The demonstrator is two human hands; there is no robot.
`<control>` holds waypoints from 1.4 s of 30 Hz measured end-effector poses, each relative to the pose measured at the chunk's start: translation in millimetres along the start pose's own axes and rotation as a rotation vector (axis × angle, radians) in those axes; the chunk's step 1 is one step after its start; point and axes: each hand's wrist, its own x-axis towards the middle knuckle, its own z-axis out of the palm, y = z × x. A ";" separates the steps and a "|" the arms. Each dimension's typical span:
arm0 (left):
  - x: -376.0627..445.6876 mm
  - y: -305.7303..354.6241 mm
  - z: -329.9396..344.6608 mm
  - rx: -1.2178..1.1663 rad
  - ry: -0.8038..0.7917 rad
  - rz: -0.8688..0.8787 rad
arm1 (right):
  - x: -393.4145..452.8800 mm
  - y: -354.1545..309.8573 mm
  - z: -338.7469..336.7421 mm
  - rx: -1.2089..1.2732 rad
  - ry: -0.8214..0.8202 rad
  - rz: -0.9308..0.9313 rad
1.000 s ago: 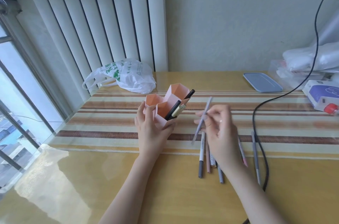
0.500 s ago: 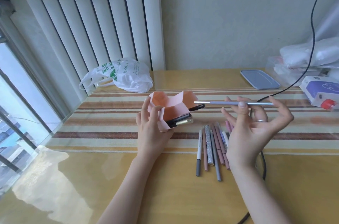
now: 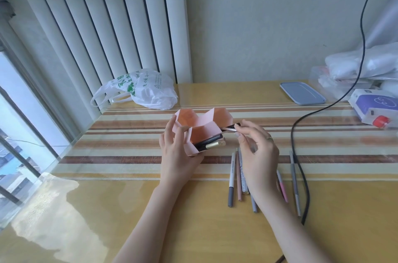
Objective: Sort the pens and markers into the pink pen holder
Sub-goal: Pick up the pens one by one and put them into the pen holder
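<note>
My left hand (image 3: 175, 155) grips the pink pen holder (image 3: 204, 121), tilted so its hexagonal openings face right and toward me. A black pen and a gold-capped one (image 3: 212, 145) stick out of its near cell. My right hand (image 3: 257, 153) pinches the end of a grey pen (image 3: 230, 129) whose front part is inside the holder's right cell, beside a black pen there. Several loose pens (image 3: 231, 178) lie on the table under and beside my right wrist, with a pink one (image 3: 282, 187) and a grey one (image 3: 294, 183) further right.
A black cable (image 3: 298, 133) runs down the wall and across the table past the pens. A white plastic bag (image 3: 146, 90) sits behind the holder. A blue-grey lid (image 3: 302, 95), a purple-white box (image 3: 374, 107) and wrapped bundles (image 3: 364, 64) crowd the back right.
My right hand has carried the grey pen leftward from level above the table into the holder's right cell. The left hand has kept the holder tilted.
</note>
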 end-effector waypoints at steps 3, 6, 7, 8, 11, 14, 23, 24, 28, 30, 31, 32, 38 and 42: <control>0.3 -1.4 0.8 0.005 0.012 0.016 | 1.7 3.7 0.8 -0.028 0.000 0.001; -0.1 0.4 0.1 -0.024 0.025 -0.012 | 1.8 -1.8 -1.6 -0.019 0.014 0.011; -0.2 0.9 0.0 -0.042 0.025 -0.026 | 2.6 -4.2 -3.4 -0.007 0.028 0.034; -0.1 0.9 -0.1 -0.061 0.027 -0.040 | 3.8 -4.3 -5.0 0.008 0.034 0.070; 1.0 -2.8 0.9 -0.111 0.050 -0.100 | 9.5 1.8 -12.7 -0.092 -0.135 0.095; 2.4 -5.4 0.8 -0.145 0.094 -0.153 | 11.8 2.9 -20.7 -0.275 -0.532 0.113; 4.6 -7.3 1.1 -0.173 0.136 -0.216 | 13.8 3.2 -34.1 -0.456 -1.069 0.133; 4.5 -6.8 1.2 -0.171 0.132 -0.210 | 14.2 2.8 -34.9 -0.445 -1.087 0.150; 2.7 -4.9 0.9 -0.161 0.120 -0.187 | 10.2 -1.9 -31.8 -0.455 -1.074 0.144; 1.9 -4.4 0.6 -0.158 0.109 -0.179 | 6.0 -5.4 -26.0 -0.462 -1.055 0.090; 1.7 -4.9 0.8 -0.156 0.106 -0.177 | 3.8 -6.8 -22.5 -0.469 -1.043 0.056; 1.5 -4.8 0.7 -0.153 0.102 -0.174 | 1.8 -7.7 -18.7 -0.479 -1.030 0.023; 1.8 -3.9 -0.1 -0.130 0.084 -0.175 | -3.2 -7.0 -8.2 -0.447 -0.899 -0.259; 3.3 -4.8 -0.7 -0.133 0.087 -0.176 | -0.4 -9.4 -5.3 -0.154 -0.609 -0.227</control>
